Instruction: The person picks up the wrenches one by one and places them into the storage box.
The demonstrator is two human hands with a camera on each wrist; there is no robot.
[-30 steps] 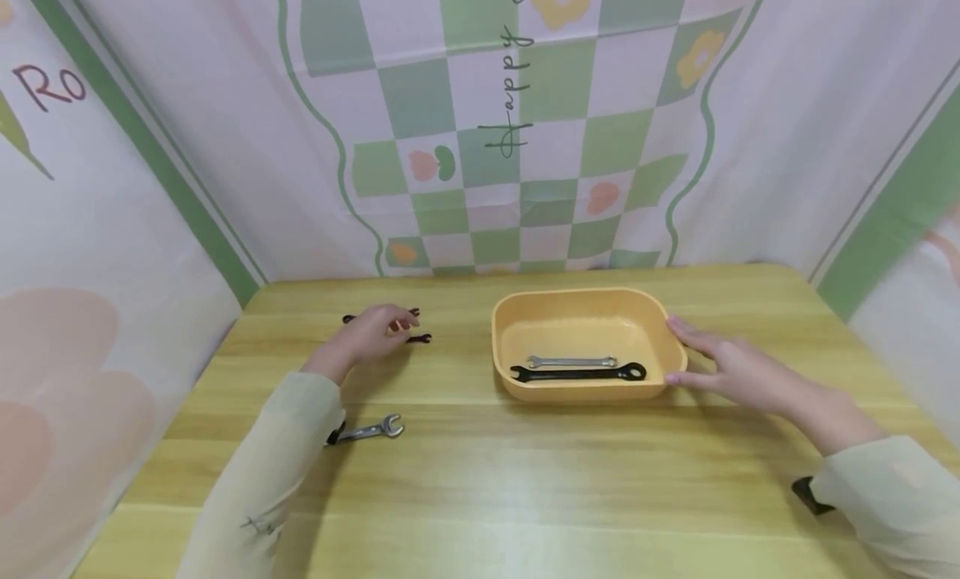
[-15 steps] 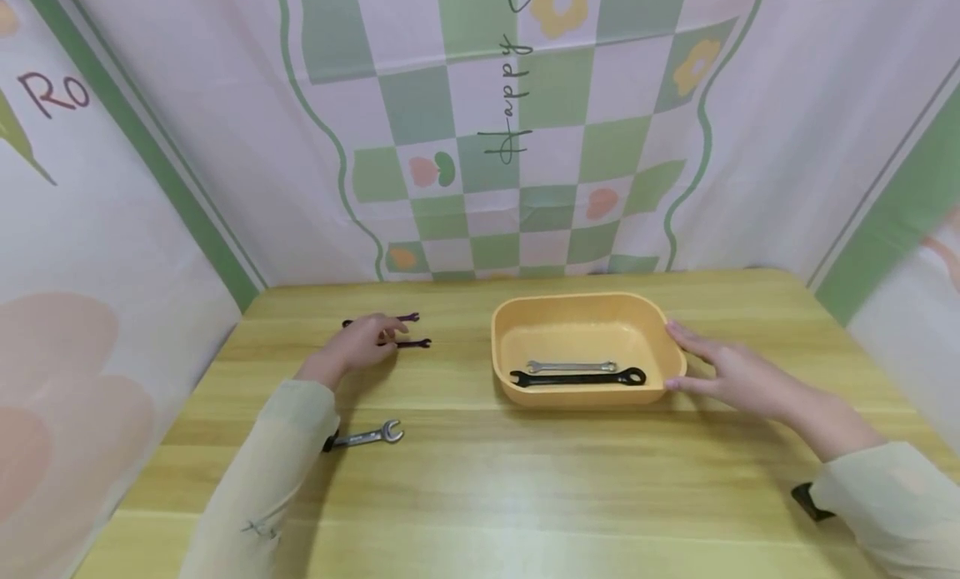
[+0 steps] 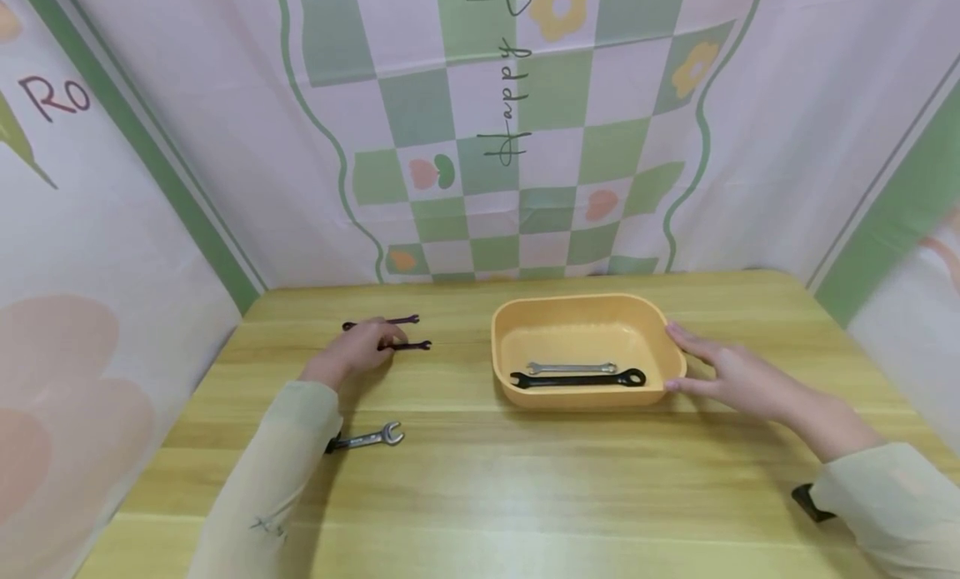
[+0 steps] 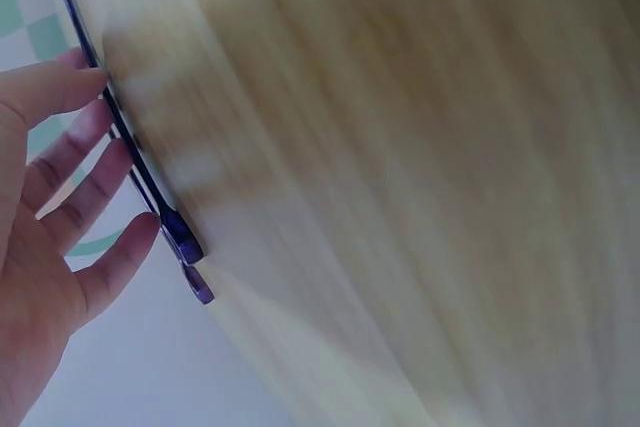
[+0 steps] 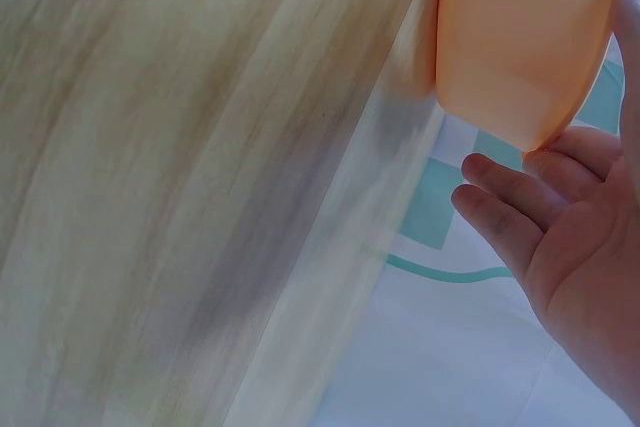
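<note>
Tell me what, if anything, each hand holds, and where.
Left hand: nearer purple wrench, by its shaft. Right hand: yellow tray, by its right end.

The desk (image 3: 525, 496) has a smooth wood-grain top with a satin sheen, a soft glare pooling toward its front edge. The yellow basin (image 3: 588, 399) looks like smooth plastic. Inside it lie a bright silvery metal wrench (image 3: 572, 368) and a black-finished ratcheting wrench (image 3: 577, 380). Toward the desk's far left corner, the nearer purple wrench (image 3: 408, 346) looks like glossy coated metal. The curtain (image 3: 225, 104) behind the far edge is matt, softly creased cloth.
</note>
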